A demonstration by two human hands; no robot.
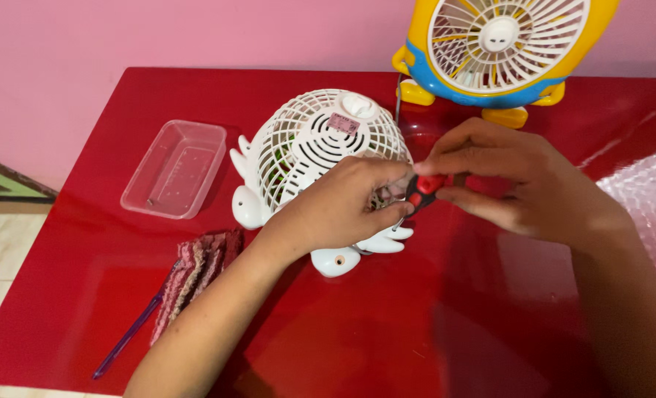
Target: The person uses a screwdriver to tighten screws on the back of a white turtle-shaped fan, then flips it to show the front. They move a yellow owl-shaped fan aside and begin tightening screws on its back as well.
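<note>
Bracing the white fan (320, 144) with curled fingers, the left hand (346, 203) steadies its grille so the right hand (516, 180), fingertips pinched on a red-handled screwdriver (424, 188), works between both hands.

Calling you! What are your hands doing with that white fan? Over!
Left hand steadying white fan. Right hand pinching red-handled screwdriver at its side. Nothing blocking.

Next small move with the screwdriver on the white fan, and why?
Probably keep turning: the right hand pinches the red-handled screwdriver at the white fan housing's edge, and the left hand steadies that housing. The tip is hidden, so seating is unclear.
</note>
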